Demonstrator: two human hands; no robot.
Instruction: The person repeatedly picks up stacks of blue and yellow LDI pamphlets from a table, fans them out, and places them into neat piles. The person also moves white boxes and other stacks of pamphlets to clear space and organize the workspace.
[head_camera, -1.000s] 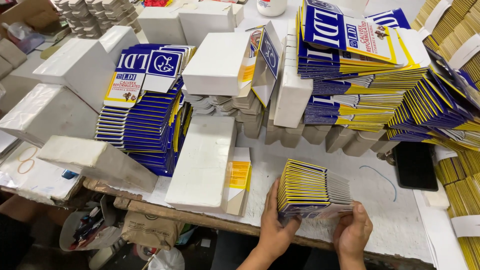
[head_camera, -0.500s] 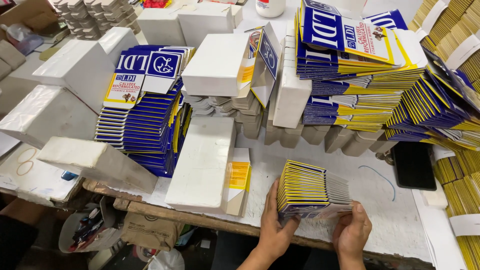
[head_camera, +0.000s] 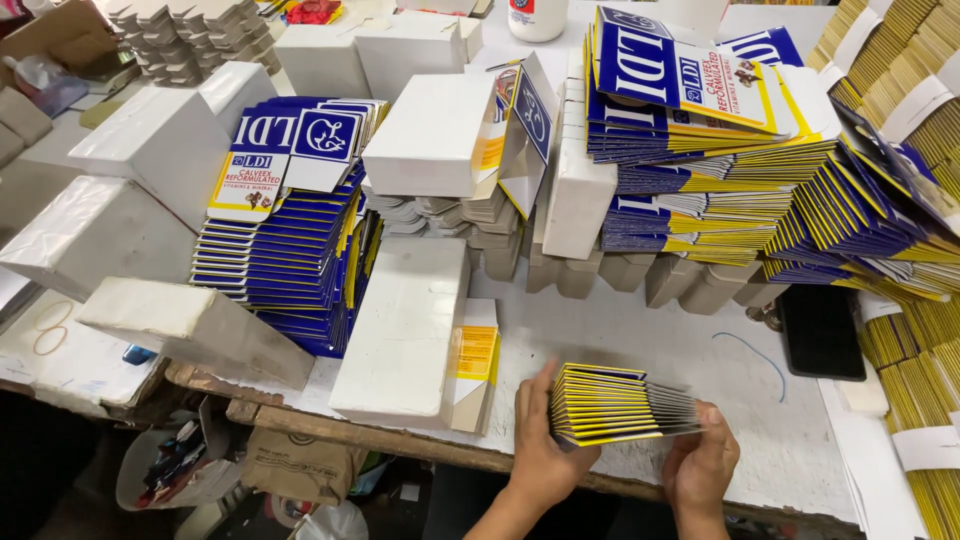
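Your left hand (head_camera: 545, 455) and right hand (head_camera: 700, 468) both keep a closed grip on the fanned stack of flattened yellow-and-blue cartons (head_camera: 615, 405), one at each end, just as half a second ago. The stack sits at about 6 o'clock in your view, resting just above the white counter (head_camera: 650, 335) near its front edge. Compared with the earlier frame, hardly anything differs: the hands and the stack hold the same place, and the fan of carton edges looks the same.

At 9 o'clock from your left hand a long white box (head_camera: 405, 335) with a yellow flap lies flat on the counter, just beside the stack. Beyond it, at 10 o'clock, stands a tall pile of blue flattened cartons (head_camera: 290, 250). At 12 o'clock larger blue-and-yellow carton piles (head_camera: 700, 150) lean across the back of the counter. At 2 o'clock from your right hand a dark phone (head_camera: 822, 332) lies face up, with a thin blue rubber band (head_camera: 755, 352) near it.
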